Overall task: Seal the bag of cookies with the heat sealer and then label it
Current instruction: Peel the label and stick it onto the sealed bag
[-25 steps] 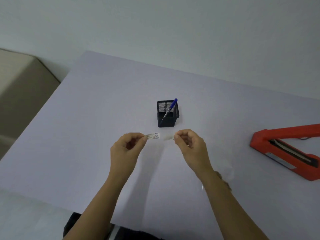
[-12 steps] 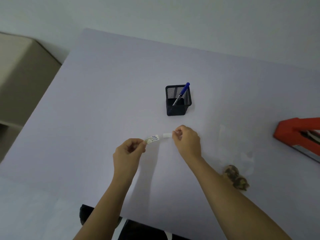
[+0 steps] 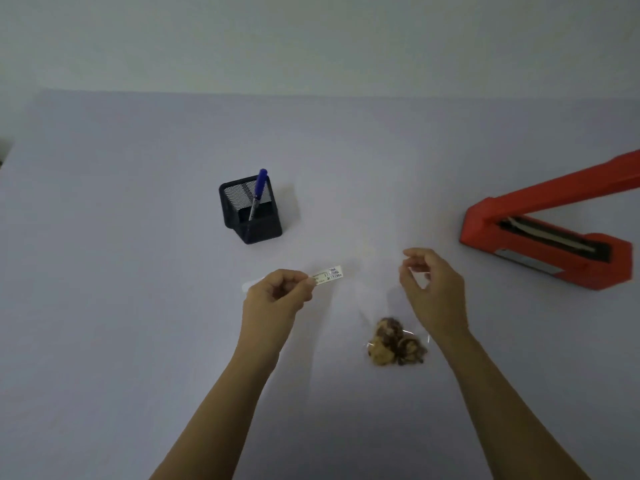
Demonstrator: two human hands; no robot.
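The bag of cookies [image 3: 394,342] lies nearest the table's [image 3: 121,306] front edge. Above it the right hand [image 3: 434,289] hovers, fingers loosely curled and empty. The left hand [image 3: 277,297] pinches the label [image 3: 329,274]. Farther back stands a pen holder [image 3: 251,214], and the heat sealer [image 3: 547,237] sits by the right edge.

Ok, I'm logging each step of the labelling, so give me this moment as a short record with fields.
left hand: pinches the label by one end
right hand: fingers loosely curled, nothing seen in them, close by the bag
bag of cookies: lies on the table, no label showing on it
heat sealer: at the right, arm raised
pen: stands in the mesh holder
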